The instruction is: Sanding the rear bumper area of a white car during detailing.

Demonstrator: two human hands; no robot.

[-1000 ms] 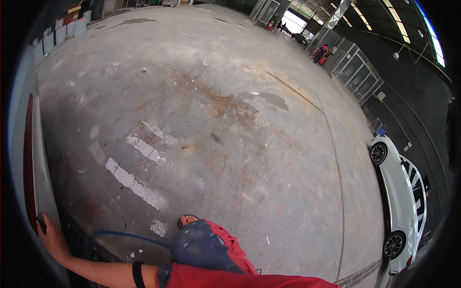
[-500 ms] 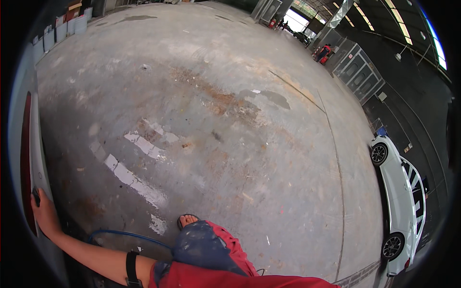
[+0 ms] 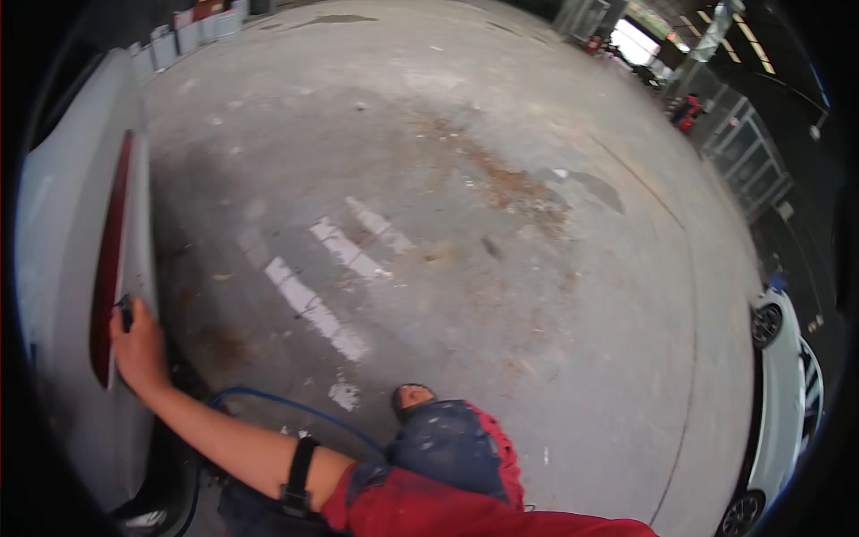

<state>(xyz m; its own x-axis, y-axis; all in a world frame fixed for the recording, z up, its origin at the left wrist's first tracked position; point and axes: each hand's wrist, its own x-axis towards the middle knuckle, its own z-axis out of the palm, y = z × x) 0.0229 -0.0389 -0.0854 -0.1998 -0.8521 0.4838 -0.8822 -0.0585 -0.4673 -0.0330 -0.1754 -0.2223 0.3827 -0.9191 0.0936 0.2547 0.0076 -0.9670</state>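
My left hand (image 3: 140, 351) reaches out to a white car (image 3: 67, 224) at the left, beside its long red tail light (image 3: 112, 259). The fingers close round a small black object (image 3: 125, 313), held against the car body at the light's edge. Its kind cannot be made out, and the hand covers part of it. A black strap (image 3: 300, 474) circles my left arm. My right hand is out of view; only a red sleeve runs along the lower edge.
A blue hose (image 3: 295, 404) curves over the concrete floor behind my left arm. My sandalled foot (image 3: 415, 394) stands near the middle. Another white car (image 3: 778, 412) is parked at the right. Pale buckets (image 3: 188, 38) line the far left; a person in red (image 3: 687, 112) is far right.
The view has swung left, so more of the near car shows and everything sits further right. My left hand stays at the tail light with the small black object.
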